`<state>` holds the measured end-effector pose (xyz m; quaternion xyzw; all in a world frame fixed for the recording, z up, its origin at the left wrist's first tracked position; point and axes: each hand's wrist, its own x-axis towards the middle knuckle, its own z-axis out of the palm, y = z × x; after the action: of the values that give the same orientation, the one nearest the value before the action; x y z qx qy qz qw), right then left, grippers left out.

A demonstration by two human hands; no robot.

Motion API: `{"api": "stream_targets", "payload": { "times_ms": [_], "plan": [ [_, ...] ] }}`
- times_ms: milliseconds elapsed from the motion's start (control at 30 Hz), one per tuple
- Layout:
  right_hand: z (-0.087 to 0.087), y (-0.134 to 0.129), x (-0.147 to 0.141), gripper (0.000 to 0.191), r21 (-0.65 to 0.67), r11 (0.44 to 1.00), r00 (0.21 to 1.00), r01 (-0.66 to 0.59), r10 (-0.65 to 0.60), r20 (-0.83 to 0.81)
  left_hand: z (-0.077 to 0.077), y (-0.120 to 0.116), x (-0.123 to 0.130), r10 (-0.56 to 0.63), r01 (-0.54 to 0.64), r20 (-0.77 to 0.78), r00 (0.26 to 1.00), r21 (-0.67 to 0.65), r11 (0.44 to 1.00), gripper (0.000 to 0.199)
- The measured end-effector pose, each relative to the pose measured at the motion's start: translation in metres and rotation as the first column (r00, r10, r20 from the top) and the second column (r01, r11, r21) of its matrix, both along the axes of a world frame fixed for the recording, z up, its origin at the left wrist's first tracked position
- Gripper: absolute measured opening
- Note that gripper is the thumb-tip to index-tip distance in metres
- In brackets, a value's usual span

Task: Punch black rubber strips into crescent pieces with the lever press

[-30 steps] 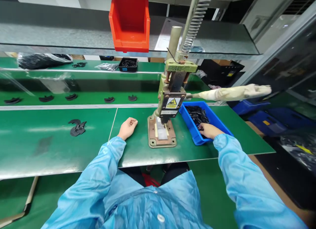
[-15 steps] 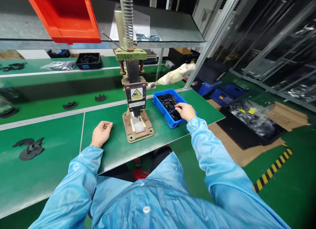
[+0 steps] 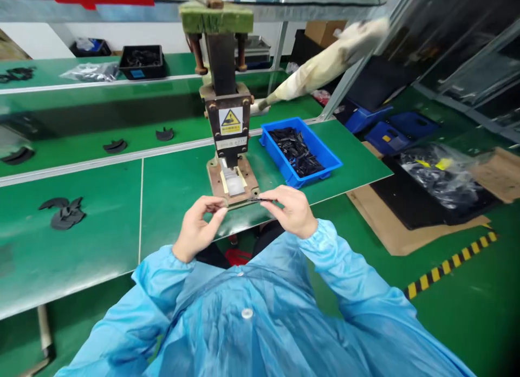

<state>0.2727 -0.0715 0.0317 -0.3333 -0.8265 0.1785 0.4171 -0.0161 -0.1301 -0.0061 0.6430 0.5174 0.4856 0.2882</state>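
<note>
In front of the hand press [image 3: 229,117], my right hand [image 3: 289,209] pinches a thin black piece [image 3: 255,199] that points left. My left hand [image 3: 202,223] is just left of that piece, thumb and fingertips apart, with nothing seen between them. A clear block [image 3: 234,185] sits on the press base [image 3: 215,183], under the ram. Many small black pieces [image 3: 296,152] lie in the blue tray [image 3: 333,161] right of the press.
Dark curved pieces [image 3: 67,213] lie on the green table [image 3: 101,225] at left, others on the strip behind. The press's wrapped lever [image 3: 320,68] slants up to the right. A black bin [image 3: 142,71] stands at the back, cardboard [image 3: 377,231] on the floor.
My right hand has left the blue tray and come in front of the press with a black piece. My left hand has moved right towards it and opened. The view has tilted downward.
</note>
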Motion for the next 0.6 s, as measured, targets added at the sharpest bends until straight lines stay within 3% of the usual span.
{"api": "stream_targets", "payload": {
  "times_ms": [67,167,600],
  "plan": [
    [-0.003,-0.007,-0.011,0.015,0.003,0.998,0.998,-0.056,0.056,0.019,0.013,-0.010,0.012,-0.089,0.090,-0.027,0.996,0.041,0.995,0.028],
    [-0.009,-0.014,-0.023,0.014,-0.020,0.994,0.994,-0.106,0.107,0.033,0.020,-0.018,0.019,-0.132,0.135,-0.052,0.990,0.061,0.989,0.030],
    [-0.029,-0.019,-0.034,0.014,-0.049,0.986,0.986,-0.158,0.160,0.041,0.018,-0.021,0.016,-0.124,0.143,-0.147,0.981,0.127,0.982,0.024]
  ]
}}
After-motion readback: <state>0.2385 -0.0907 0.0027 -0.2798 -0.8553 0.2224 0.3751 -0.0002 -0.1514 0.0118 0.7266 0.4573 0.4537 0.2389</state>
